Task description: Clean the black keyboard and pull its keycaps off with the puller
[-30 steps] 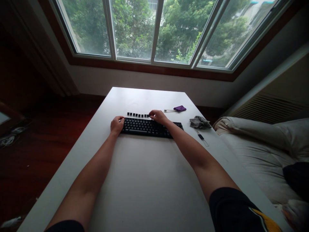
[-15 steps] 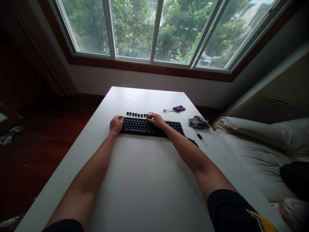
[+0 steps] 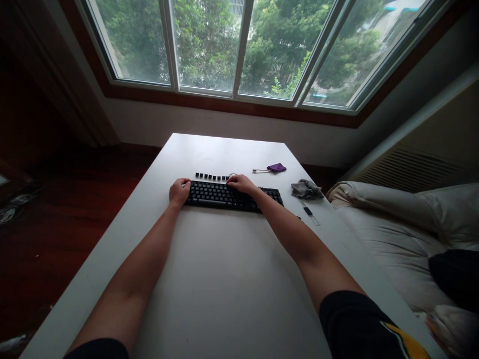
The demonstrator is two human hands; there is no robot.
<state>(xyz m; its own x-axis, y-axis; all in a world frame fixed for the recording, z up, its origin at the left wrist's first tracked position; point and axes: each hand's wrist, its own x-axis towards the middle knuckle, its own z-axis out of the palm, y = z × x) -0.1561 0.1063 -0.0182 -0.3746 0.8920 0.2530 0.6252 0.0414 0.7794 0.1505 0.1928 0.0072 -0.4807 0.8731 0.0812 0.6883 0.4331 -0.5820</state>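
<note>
Both hands rest on a black keyboard [image 3: 230, 195], seen from the head camera, the only view. It lies across the far half of a white table [image 3: 224, 279], well short of the far edge, with the window [image 3: 239, 45] beyond.

Left hand [image 3: 179, 191]: it sits at the keyboard's left end, fingers curled loosely around that short edge, thumb side up. The grip looks like a light clasp on the end of the case, though the fingertips are too small to make out clearly.

Right hand [image 3: 241, 183]: it lies palm down on the keyboard's back edge, a little right of its middle. The fingers are bent and point left toward the top row of keys. Whether they pinch anything cannot be told; the fingertips blur into the dark keys.

Just behind the keyboard, a short row of loose black keycaps [image 3: 211, 176] stands in a line on the table, ending close to the right hand's fingertips.

Right of the keyboard and a little further back lies a small purple cloth [image 3: 277, 167] with a thin pale tool [image 3: 260, 170] touching its left side. A crumpled grey cloth [image 3: 306, 189] sits near the keyboard's right end, and a small clear strip with a dark patch [image 3: 309, 212] lies just in front of that cloth.

Right of the table, pale bedding [image 3: 404, 234].
</note>
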